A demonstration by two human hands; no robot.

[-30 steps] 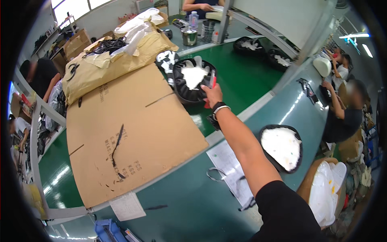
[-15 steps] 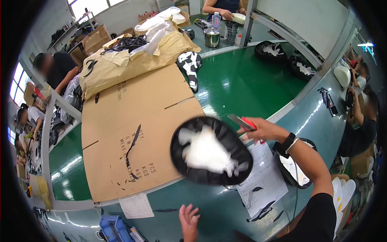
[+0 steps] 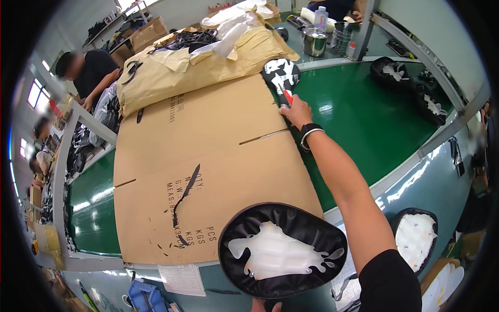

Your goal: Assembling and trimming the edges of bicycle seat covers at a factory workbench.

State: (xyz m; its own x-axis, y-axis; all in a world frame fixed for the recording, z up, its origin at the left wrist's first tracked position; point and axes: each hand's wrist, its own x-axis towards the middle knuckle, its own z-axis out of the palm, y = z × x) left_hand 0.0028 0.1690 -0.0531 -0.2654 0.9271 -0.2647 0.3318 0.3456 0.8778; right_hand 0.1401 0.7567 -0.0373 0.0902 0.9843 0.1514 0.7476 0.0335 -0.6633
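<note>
A black padded seat (image 3: pixel 234 265) lies underside up at the near end of the cardboard, its white plastic base (image 3: pixel 283 249) showing in the middle. Below its near rim, just the tips of my left hand (image 3: pixel 265 306) show. The rim covers the rest, so its grip is hidden. My right arm stretches far forward, and my right hand (image 3: pixel 297 112) is closed round a red-handled knife (image 3: pixel 288 98). That hand is at the narrow end of a black-and-white patterned saddle (image 3: pixel 280 73), by the wrapped bundle. Whether it touches the saddle I cannot make out.
Flat cardboard (image 3: pixel 208 135) with dark scraps covers part of the green belt (image 3: pixel 358 114). A paper-wrapped bundle (image 3: pixel 197 78) stands across the far end. Another seat (image 3: pixel 416 236) lies at right, beyond my arm. A metal post (image 3: pixel 366 31) rises behind the belt. Other people work around.
My right hand has gone forward with the knife, from beside the black seat to the patterned saddle. The seat has come nearer, over my left hand, which was apart with fingers spread.
</note>
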